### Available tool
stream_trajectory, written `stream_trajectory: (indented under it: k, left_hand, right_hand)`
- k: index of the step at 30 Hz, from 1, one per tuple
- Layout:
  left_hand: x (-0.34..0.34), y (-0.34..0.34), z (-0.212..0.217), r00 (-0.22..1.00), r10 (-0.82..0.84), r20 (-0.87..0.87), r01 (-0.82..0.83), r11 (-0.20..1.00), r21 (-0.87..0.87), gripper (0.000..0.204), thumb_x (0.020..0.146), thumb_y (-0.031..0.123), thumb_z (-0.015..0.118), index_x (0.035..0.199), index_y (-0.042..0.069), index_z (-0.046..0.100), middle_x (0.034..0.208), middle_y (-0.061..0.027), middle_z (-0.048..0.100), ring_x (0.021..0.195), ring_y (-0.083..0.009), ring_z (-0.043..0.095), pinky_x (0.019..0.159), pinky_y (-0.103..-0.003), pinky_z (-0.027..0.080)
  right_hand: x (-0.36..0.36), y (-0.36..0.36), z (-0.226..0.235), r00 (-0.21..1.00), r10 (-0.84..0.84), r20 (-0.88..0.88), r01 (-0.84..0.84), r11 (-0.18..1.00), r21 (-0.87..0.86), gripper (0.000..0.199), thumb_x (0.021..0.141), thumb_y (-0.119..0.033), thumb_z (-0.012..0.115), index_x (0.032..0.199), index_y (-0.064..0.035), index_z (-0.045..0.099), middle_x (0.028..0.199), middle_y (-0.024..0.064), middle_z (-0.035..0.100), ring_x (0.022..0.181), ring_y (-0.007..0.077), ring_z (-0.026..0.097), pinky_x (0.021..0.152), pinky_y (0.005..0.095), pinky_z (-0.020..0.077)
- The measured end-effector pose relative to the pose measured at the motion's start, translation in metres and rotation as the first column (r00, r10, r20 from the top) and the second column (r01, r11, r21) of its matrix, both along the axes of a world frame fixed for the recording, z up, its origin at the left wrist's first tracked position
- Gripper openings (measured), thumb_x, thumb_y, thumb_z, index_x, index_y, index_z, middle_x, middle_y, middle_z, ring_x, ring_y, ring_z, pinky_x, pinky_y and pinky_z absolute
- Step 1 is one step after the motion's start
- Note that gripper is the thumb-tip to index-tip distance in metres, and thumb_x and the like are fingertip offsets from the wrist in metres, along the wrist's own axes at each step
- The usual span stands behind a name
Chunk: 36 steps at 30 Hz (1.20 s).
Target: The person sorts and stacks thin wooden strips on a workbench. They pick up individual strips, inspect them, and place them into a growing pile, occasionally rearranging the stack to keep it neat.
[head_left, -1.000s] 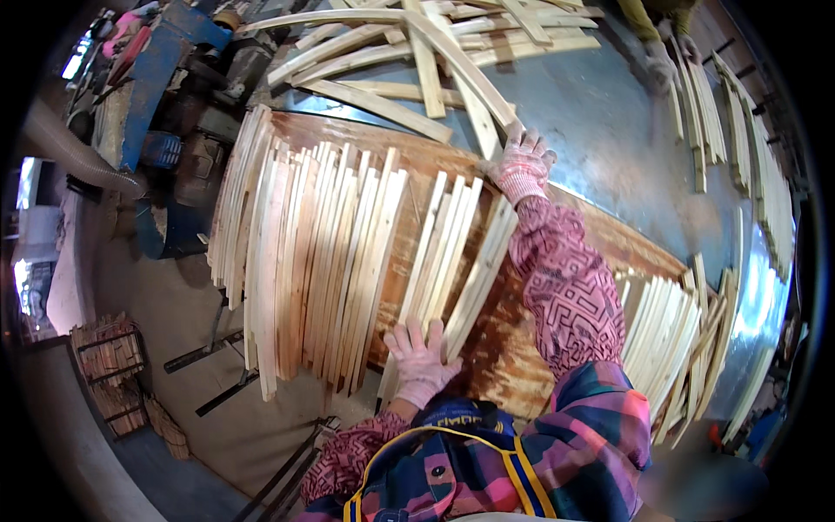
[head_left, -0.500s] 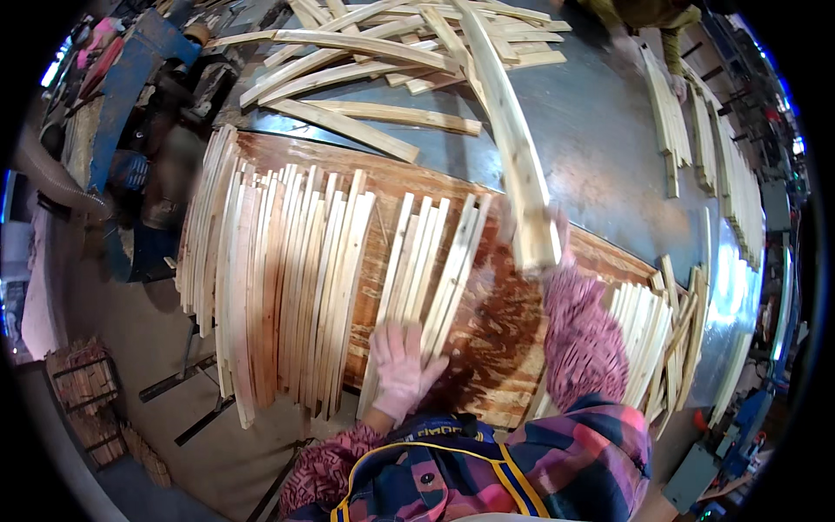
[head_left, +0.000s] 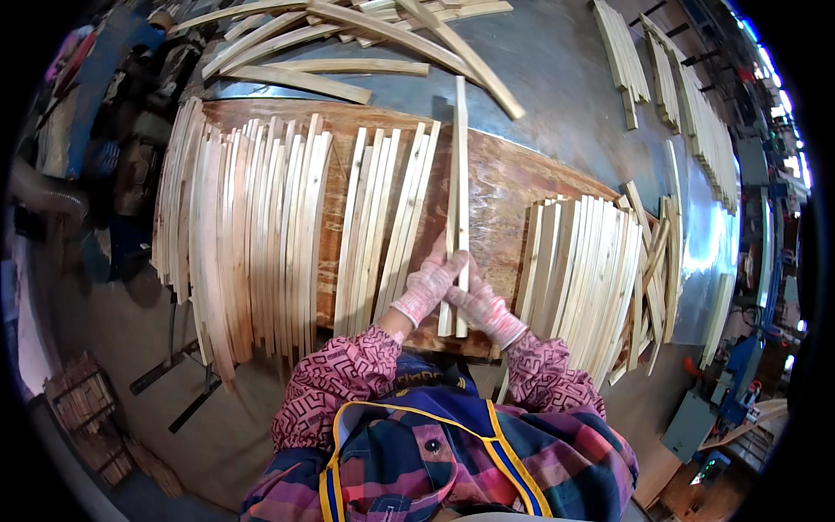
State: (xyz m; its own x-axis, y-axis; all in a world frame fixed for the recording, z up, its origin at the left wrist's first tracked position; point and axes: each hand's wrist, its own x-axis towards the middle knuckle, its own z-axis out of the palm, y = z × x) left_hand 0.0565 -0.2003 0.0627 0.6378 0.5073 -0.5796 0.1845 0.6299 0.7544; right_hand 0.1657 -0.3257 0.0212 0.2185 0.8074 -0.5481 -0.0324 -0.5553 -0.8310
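Observation:
Two long, pale wooden strips (head_left: 457, 183) lie side by side, lengthwise away from me, over the middle of a brown wooden board. My left hand (head_left: 428, 283), in a pinkish-white glove, closes on them from the left near their close end. From the right, my right hand (head_left: 481, 304), gloved alike, grips the same strips slightly nearer to me. The fingers of both hands meet around the wood and partly hide one another. Just left of my left hand is a small group of strips (head_left: 370, 217) in a loose row.
A larger row of strips (head_left: 252, 217) covers the board's left part, and another row (head_left: 583, 252) its right. Crossed strips (head_left: 374, 35) lie on the grey metal table (head_left: 557, 96) beyond. Dark machinery (head_left: 130, 157) stands at the left. More strips (head_left: 622, 52) line the table's far right.
My left hand has left the row of strips and come right to the wood. My right hand has brought the raised wood down and left to the middle. The view has shifted.

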Motion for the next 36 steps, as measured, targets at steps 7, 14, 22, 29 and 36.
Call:
stream_trajectory:
  k: [7,14,22,29,36]
  left_hand:
    - [-0.031,0.001,-0.026,0.888,-0.216,-0.407,0.436,0.678,0.592,0.081,0.090,0.066,0.052,0.148,0.011,0.041,0.153,-0.0197,0.038,0.142,-0.0331,0.036,0.117,-0.041,0.030]
    - [-0.104,0.047,-0.037,0.612,0.428,-0.665,0.406,0.552,0.729,0.083,0.083,0.051,0.067,0.148,0.007,0.040,0.147,-0.0253,0.040,0.134,-0.0418,0.040,0.112,-0.051,0.033]
    - [-0.116,0.049,-0.051,0.626,0.383,-0.679,0.432,0.554,0.711,0.082,0.082,0.050,0.068,0.144,0.004,0.041,0.137,-0.0240,0.047,0.124,-0.0404,0.047,0.103,-0.048,0.041]
    - [-0.116,0.058,-0.052,0.588,0.381,-0.714,0.531,0.484,0.696,0.085,0.079,0.055,0.068,0.141,0.003,0.043,0.134,-0.0228,0.050,0.120,-0.0393,0.050,0.100,-0.047,0.045]
    - [-0.116,0.052,-0.049,0.605,0.376,-0.702,0.456,0.559,0.692,0.085,0.079,0.054,0.068,0.144,0.005,0.041,0.135,-0.0234,0.049,0.121,-0.0395,0.051,0.101,-0.051,0.043]
  right_hand:
    - [-0.045,-0.001,-0.037,0.980,-0.035,0.195,0.074,0.977,-0.198,0.069,0.087,-0.009,0.069,0.146,-0.0001,0.034,0.113,0.0203,0.066,0.103,0.0299,0.066,0.081,0.0405,0.0570]
    - [-0.065,0.072,0.037,0.433,0.901,-0.027,-0.775,0.357,-0.522,0.083,0.086,-0.064,0.061,0.125,0.0087,0.057,0.097,0.0232,0.070,0.085,0.0321,0.070,0.071,0.0400,0.0558]
    - [0.025,0.376,0.030,0.695,0.320,0.644,-0.537,0.826,0.169,0.055,0.095,-0.046,0.059,0.137,-0.0105,0.058,0.113,0.0187,0.071,0.100,0.0266,0.071,0.086,0.0376,0.0573]
    - [-0.002,0.521,-0.015,0.158,0.410,0.898,-0.431,0.847,-0.311,0.050,0.086,-0.040,0.065,0.128,-0.0112,0.060,0.118,0.0152,0.069,0.104,0.0290,0.069,0.088,0.0435,0.0569]
    - [0.093,0.426,0.079,0.659,0.717,0.227,-0.579,0.676,-0.456,0.041,0.083,-0.029,0.077,0.108,0.0018,0.071,0.093,0.0137,0.074,0.089,0.0215,0.072,0.078,0.0345,0.0579]
